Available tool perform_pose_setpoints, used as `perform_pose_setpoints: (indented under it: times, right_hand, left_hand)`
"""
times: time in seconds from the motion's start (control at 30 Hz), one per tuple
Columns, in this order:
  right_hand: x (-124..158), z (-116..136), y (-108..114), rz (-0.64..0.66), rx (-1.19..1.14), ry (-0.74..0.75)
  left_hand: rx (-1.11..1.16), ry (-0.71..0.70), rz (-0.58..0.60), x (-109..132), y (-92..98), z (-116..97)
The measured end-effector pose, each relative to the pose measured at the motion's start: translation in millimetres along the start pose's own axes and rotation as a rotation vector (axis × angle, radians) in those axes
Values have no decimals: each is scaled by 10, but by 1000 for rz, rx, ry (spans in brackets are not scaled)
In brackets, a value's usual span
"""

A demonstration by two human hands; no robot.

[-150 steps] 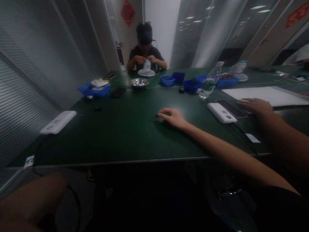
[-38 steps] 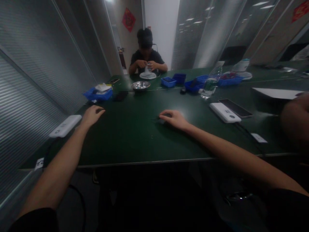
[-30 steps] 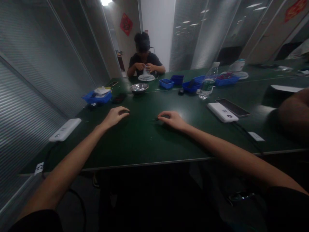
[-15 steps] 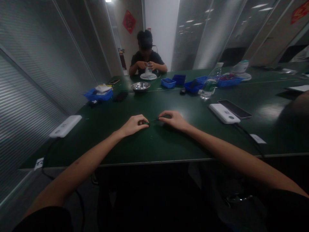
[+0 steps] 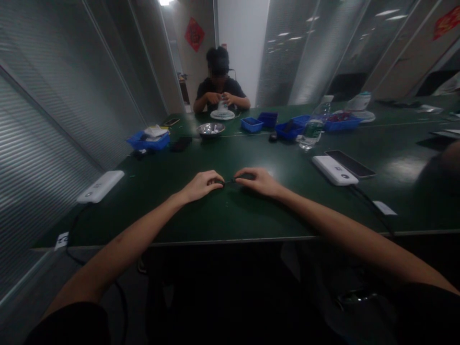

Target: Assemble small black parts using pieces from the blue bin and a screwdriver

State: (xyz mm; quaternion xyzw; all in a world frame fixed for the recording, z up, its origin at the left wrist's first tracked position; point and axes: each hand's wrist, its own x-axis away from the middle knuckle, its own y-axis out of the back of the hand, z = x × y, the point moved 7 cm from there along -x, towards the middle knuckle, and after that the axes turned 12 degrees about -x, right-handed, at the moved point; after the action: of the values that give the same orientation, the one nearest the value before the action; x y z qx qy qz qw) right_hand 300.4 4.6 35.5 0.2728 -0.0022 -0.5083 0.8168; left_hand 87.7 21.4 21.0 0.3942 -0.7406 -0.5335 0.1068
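Over the green table [image 5: 230, 218], my left hand [image 5: 201, 187] pinches a small dark piece [image 5: 220, 182] between thumb and fingers. Most of that piece is hidden by the fingers, so its kind does not show. Facing it, my right hand [image 5: 260, 182] is closed on a slim dark screwdriver [image 5: 233, 180]. Its thin shaft points left and reaches the dark piece at the left fingertips. Whether the tip sits in the piece or only touches it, I cannot tell. Both hands stay low, close to the tabletop.
White power banks [image 5: 334, 170] with cables lie on both sides, a phone [image 5: 350, 163] beside the right one. Farther back are a metal bowl [image 5: 211, 135], blue trays [image 5: 251, 128] and a water bottle [image 5: 312, 132]. Across the table, a person [image 5: 221, 91] handles a white fan-like object [image 5: 222, 114].
The gap between my hands has narrowed slightly, and the screwdriver's shaft now lines up with the dark piece. The whole view has shifted a little.
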Motion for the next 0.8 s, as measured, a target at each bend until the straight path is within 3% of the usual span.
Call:
perform_pose_setpoints:
  times: [0.5,0.8]
  right_hand:
    - [19,55,-14,12,-16,52]
    - [25,75,-60,2,87,110]
  left_hand:
    - [77,-36,54,0,-1,13]
    - [145,-39,67,-16,-47,51]
